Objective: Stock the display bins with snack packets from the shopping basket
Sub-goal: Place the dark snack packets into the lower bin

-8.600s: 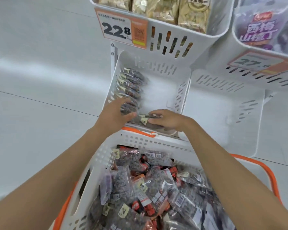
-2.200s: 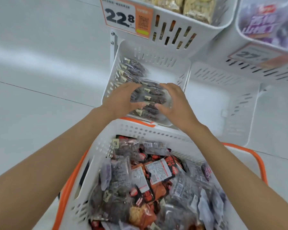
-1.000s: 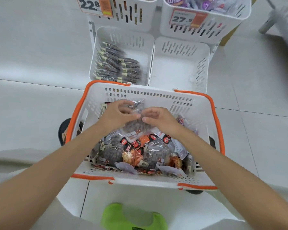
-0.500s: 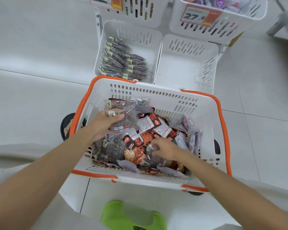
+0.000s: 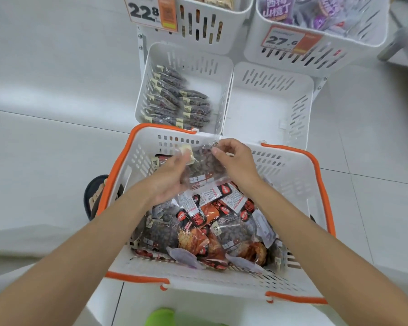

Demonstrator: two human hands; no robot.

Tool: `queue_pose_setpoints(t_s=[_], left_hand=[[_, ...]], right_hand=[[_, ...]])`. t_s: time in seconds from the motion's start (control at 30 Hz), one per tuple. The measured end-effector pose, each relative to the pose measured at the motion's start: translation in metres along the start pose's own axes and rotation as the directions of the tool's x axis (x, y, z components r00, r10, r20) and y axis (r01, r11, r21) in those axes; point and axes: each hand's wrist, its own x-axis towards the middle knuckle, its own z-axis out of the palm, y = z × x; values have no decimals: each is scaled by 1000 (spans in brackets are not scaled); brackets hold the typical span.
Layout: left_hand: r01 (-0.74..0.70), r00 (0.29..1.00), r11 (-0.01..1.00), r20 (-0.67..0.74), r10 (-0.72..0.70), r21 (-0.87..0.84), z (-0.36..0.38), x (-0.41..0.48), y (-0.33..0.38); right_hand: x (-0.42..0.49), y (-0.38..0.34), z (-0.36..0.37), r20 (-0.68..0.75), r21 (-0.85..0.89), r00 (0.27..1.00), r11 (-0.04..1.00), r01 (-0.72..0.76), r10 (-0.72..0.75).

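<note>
A white shopping basket (image 5: 295,184) with orange rim sits on the floor below me, piled with several snack packets (image 5: 212,222), dark clear ones and red-orange ones. Above its far end both hands hold one clear packet of dark snacks (image 5: 204,164). My left hand (image 5: 170,180) grips its left side. My right hand (image 5: 233,161) pinches its top right corner. Beyond the basket, the lower left display bin (image 5: 212,67) holds two rows of the same dark packets (image 5: 177,102). The lower right display bin (image 5: 269,107) has nothing in it.
Two upper bins hang above: one (image 5: 231,31) with a 22.8 price tag and tan packets, one (image 5: 353,50) with a 27.6 tag and purple packets. A sandalled foot (image 5: 94,196) is left of the basket. A green object (image 5: 163,317) lies at the bottom edge. White tiled floor surrounds.
Half a second ago my right hand was digging low in the basket and my left held a packet at the left. Both hands have now come together on one packet raised above the far end.
</note>
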Motion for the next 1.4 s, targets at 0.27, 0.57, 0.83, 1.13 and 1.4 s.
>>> queue_pose_setpoints(t_s=[0.27, 0.57, 0.83, 1.13, 1.4], left_hand=[[-347, 883, 677, -17, 469, 649, -33, 31, 60], [-64, 855, 293, -99, 510, 954, -109, 123, 102], [149, 891, 30, -148, 430, 988, -134, 192, 84], [123, 859, 109, -161, 485, 986, -134, 195, 82], [-183, 795, 382, -92, 600, 906, -84, 108, 72]], right_hand=[[40, -53, -22, 450, -359, 869, 849, 388, -207], [158, -45, -20, 0, -475, 905, 796, 375, -426], [275, -4, 32, 183, -741, 972, 629, 235, -148], [286, 6, 41, 306, -656, 951, 718, 235, -32], [126, -5, 18, 254, -495, 912, 766, 410, -323]])
